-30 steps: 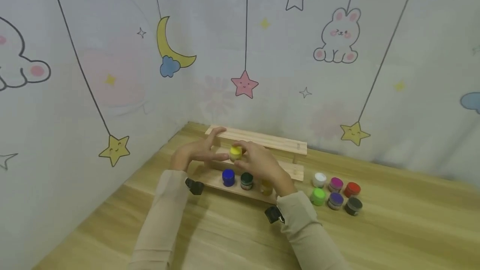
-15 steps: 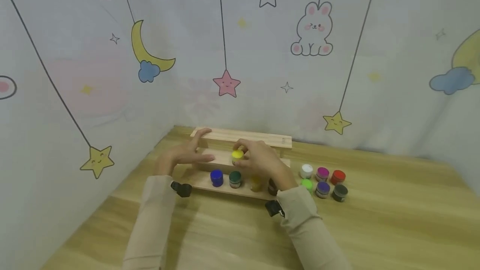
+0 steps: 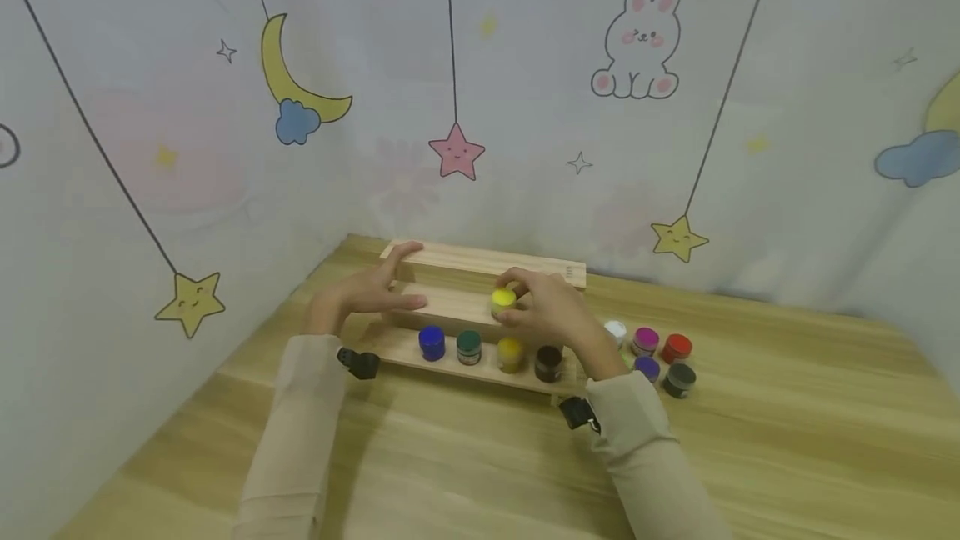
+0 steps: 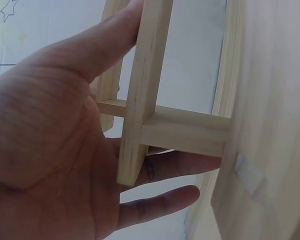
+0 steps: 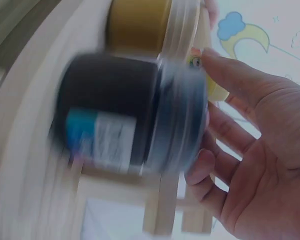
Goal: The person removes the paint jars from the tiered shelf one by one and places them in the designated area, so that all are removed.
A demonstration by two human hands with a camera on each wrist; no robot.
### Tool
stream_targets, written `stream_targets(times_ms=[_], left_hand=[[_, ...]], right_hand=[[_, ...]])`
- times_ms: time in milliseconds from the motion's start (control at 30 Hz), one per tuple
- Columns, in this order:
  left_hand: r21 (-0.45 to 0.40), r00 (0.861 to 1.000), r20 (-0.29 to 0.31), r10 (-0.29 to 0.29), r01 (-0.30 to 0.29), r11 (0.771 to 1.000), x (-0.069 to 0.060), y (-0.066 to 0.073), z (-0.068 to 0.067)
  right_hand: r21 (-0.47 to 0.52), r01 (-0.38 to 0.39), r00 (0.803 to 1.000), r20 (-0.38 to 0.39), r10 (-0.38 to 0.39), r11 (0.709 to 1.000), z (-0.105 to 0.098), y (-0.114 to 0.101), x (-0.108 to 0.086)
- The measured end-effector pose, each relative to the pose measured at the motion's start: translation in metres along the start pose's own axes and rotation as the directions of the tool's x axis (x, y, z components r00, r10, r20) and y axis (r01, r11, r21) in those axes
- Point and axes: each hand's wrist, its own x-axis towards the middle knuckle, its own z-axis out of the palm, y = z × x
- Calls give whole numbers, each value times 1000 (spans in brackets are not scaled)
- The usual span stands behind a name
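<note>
My right hand [image 3: 551, 307] pinches a small paint jar with a yellow lid [image 3: 503, 300] at the middle tier of a stepped wooden rack [image 3: 450, 304]. Whether the jar touches the shelf is unclear. At the rack's left end, my left hand [image 3: 367, 290] holds the frame, its thumb over the middle tier and a finger at the top board. The left wrist view shows that hand [image 4: 55, 135] around a wooden upright [image 4: 146, 90]. Along the front tier stand blue [image 3: 432, 343], dark green [image 3: 469, 347], ochre [image 3: 510, 354] and dark brown [image 3: 548, 363] paint jars.
Right of the rack, on the wooden table [image 3: 450, 457], several more jars stand in two rows, among them white [image 3: 616, 332], magenta [image 3: 646, 342], red [image 3: 677, 347], purple [image 3: 647, 369] and black [image 3: 680, 380]. My right forearm partly covers this group. A patterned curtain [image 3: 525, 207] hangs behind.
My right hand has carried the yellow-lidded jar to the right along the middle tier, away from the left hand. The left hand stays at the rack's left end. The head view has shifted.
</note>
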Motion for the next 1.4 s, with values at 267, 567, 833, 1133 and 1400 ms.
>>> stream_targets(times_ms=[267, 567, 833, 1133, 1400], left_hand=[[-54, 1000, 17, -22, 22, 998, -4, -2, -9], [-29, 999, 20, -35, 36, 999, -2, -1, -3], [-12, 1000, 12, -25, 26, 1000, -4, -3, -4], [-2, 1000, 1, -5, 5, 1000, -4, 1, -6], [-16, 1000, -4, -20, 20, 1000, -3, -1, -5]], right_hand=[[25, 12, 1000, 9, -12, 1000, -13, 16, -15], [-73, 13, 1000, 4, -13, 997, -30, 38, -34], [-142, -12, 1000, -23, 9, 990, -47, 57, -52], [-88, -92, 996, 0, 92, 992, -70, 85, -79], [-120, -86, 996, -27, 83, 989, -85, 115, -110]])
